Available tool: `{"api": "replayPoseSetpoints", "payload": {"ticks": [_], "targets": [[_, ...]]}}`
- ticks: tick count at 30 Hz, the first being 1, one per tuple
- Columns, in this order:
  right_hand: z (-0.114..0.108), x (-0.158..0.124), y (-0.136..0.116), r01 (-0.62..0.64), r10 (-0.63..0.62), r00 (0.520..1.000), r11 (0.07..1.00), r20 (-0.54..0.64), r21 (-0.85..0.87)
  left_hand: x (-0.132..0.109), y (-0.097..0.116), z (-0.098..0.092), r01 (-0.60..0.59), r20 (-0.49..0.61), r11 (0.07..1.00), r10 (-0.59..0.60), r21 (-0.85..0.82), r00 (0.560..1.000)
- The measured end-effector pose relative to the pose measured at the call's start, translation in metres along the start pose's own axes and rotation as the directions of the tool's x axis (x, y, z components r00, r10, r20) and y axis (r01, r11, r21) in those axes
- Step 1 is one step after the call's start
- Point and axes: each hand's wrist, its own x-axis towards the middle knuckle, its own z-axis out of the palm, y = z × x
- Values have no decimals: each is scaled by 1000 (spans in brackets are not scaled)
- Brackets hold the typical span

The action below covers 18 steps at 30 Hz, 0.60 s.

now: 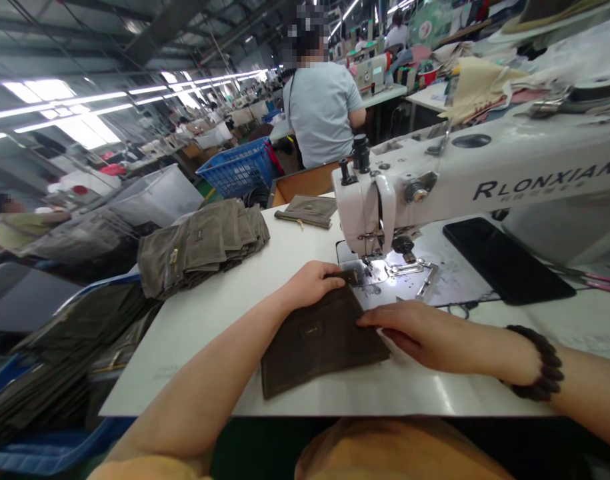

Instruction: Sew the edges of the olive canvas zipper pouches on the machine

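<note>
A dark olive fabric panel (329, 340) with a small label patch lies on the table in front of the sewing machine (365, 213). My left hand (312, 283) is closed on its top edge, thumb and fingers pinching near a narrow strip (352, 275) that reaches toward the needle area. At the panel's right edge, my right hand (415, 330) grips the fabric between thumb and forefinger; its other fingers are partly hidden. The presser foot (367, 263) stands just beyond the strip, over the lit metal plate (385, 290).
Stacked olive fabric pieces (199, 243) lie at the table's left, one more piece (309, 210) behind. A black phone (505, 260) and scissors (597, 280) rest to the right. A blue crate (95, 443) of fabric stands at lower left. A co-worker (322, 110) sits ahead.
</note>
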Motion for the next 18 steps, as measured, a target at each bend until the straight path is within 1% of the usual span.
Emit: {"api": "replayPoseSetpoints", "payload": {"ticks": [2, 3, 5, 6, 8, 10, 12, 14, 16, 18], "targets": [[-3, 1, 9, 174, -161, 984, 961, 79, -215, 8, -4, 5, 4, 7, 1000, -4, 8, 1000], [-3, 2, 12, 236, -209, 971, 917, 118, -320, 11, -5, 8, 7, 6, 1000, -8, 16, 1000], [-1, 4, 16, 310, -266, 951, 811, 159, -496, 17, -7, 15, 17, -6, 999, -16, 37, 1000], [0, 5, 17, 320, -283, 947, 768, 155, -555, 19, -7, 18, 23, -16, 998, -22, 50, 1000], [1, 6, 16, 295, -292, 950, 723, 110, -625, 20, -6, 24, 39, -52, 996, -35, 78, 998], [2, 5, 15, 267, -286, 955, 710, 80, -651, 18, -5, 28, 69, -105, 989, -56, 128, 993], [2, 5, 16, 275, -286, 954, 706, 93, -652, 17, -5, 30, 112, -152, 975, -83, 193, 985], [2, 6, 21, 290, -296, 949, 699, 105, -653, 20, -7, 29, 145, -168, 961, -107, 235, 980], [2, 9, 28, 262, -293, 954, 692, 70, -673, 29, -10, 27, 161, -171, 959, -122, 235, 978], [0, 13, 34, 210, -271, 962, 681, 25, -702, 43, -14, 26, 163, -184, 962, -123, 221, 975]]}}
